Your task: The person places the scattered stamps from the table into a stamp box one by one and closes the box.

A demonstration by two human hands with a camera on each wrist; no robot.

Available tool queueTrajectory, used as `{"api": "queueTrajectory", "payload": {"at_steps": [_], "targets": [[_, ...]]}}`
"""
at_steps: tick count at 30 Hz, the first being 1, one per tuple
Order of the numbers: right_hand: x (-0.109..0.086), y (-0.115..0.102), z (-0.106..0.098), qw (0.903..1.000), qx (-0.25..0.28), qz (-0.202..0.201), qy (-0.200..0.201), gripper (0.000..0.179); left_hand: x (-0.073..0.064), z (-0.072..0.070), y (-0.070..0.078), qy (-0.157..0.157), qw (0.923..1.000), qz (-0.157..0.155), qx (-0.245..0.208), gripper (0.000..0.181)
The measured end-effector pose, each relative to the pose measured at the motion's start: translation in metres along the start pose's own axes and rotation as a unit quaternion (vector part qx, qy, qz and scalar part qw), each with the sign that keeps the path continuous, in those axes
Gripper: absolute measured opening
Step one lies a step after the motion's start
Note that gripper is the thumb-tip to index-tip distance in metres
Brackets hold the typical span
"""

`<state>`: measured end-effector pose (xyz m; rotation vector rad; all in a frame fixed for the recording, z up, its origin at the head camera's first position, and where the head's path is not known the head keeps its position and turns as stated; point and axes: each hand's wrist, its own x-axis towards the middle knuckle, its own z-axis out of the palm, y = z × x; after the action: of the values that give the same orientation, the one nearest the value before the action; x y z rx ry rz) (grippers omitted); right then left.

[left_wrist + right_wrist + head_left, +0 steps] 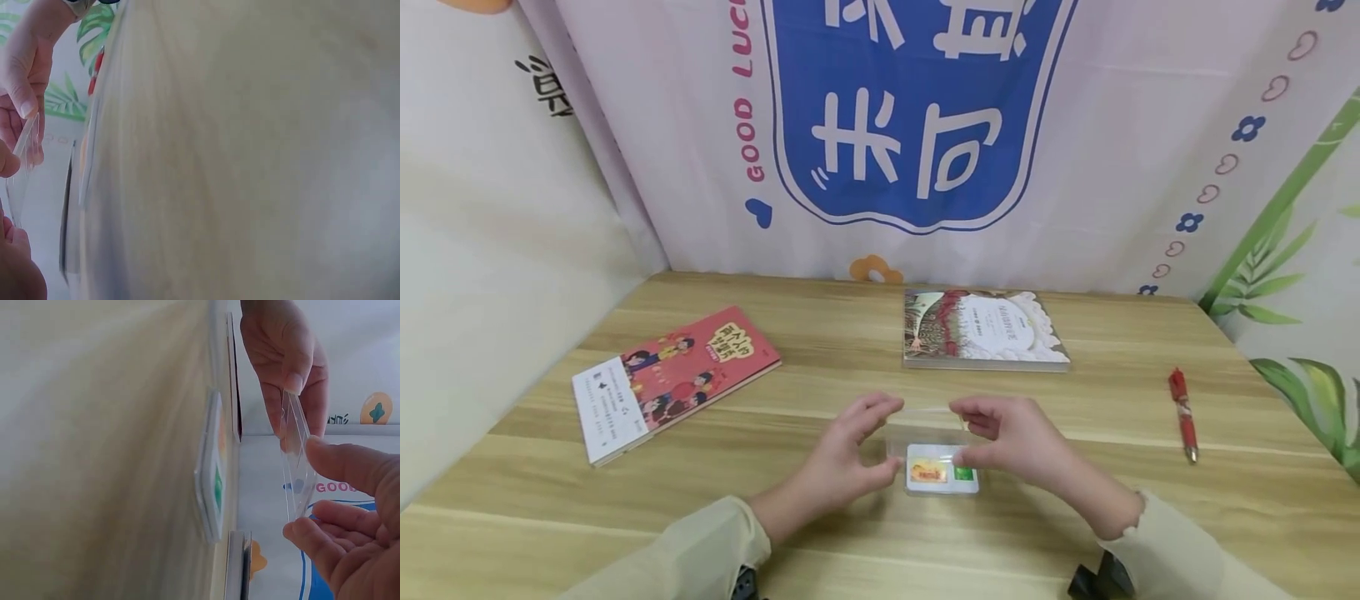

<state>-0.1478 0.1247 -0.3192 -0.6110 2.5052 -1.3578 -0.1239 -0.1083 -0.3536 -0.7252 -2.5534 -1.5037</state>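
Between my two hands a thin clear plastic lid is held up by its edges, a little above the table. My left hand pinches its left end between thumb and fingers. At the other end, my right hand grips it the same way, with the thumb on the near edge. Below the lid lies a small flat white case, partly covered by the lid and right fingers in the head view. It holds an orange-yellow piece and a green piece. In the right wrist view, a gap separates lid and case.
A red and white book lies at an angle on the left of the wooden table. Beyond my hands lies another book with an illustrated cover. A red pen is on the right. A printed curtain hangs behind.
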Motion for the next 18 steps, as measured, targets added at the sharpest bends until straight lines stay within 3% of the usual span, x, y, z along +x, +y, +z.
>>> {"api": "queueTrajectory", "payload": {"at_steps": [9, 18], "targets": [[-0.012, 0.006, 0.005, 0.9995, -0.005, 0.026, 0.017, 0.062, 0.001, 0.005, -0.006, -0.055, 0.9984, 0.005, -0.014, 0.063], [-0.020, 0.012, 0.009, 0.9982, -0.055, 0.003, 0.022, 0.058, 0.003, 0.008, -0.009, -0.106, 0.9940, -0.016, 0.019, 0.064]]}}
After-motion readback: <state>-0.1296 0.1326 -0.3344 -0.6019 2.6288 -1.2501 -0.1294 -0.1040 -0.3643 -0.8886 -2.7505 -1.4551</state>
